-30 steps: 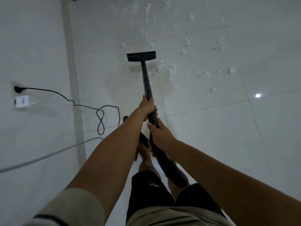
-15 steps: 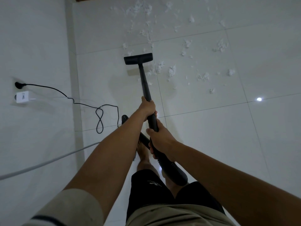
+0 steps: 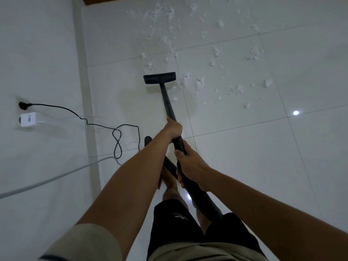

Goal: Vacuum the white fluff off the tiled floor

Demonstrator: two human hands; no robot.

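Fingers of the left hand (image 3: 174,129) curl round the black vacuum wand (image 3: 168,103), and those of the right hand (image 3: 190,166) wrap its thicker rear end just behind, where the ribbed hose (image 3: 206,201) begins; the two hands are close together. At far left a white wall (image 3: 37,53) carries a socket with a black plug (image 3: 23,106) and, just below it, a white adapter (image 3: 28,119) with handwriting on it. A thin black cord (image 3: 116,140) runs from the plug down to the floor and loops into a figure-eight, while a thicker pale cable (image 3: 47,180) comes in from the left edge to the same spot. In the middle, the wand's long axis runs from the hands up and slightly left, away from the person, ending in a flat black floor nozzle (image 3: 159,77) set crosswise on the tiled floor (image 3: 244,151). Below the hands are a bare foot (image 3: 170,183) and black shorts (image 3: 178,225). Beyond and to the right of the nozzle lies scattered white fluff (image 3: 200,84), the nearest tufts just beside its right end. Further right a small bright reflection (image 3: 296,113) shines on the glossy pale tiles, crossed by thin dark grout lines.
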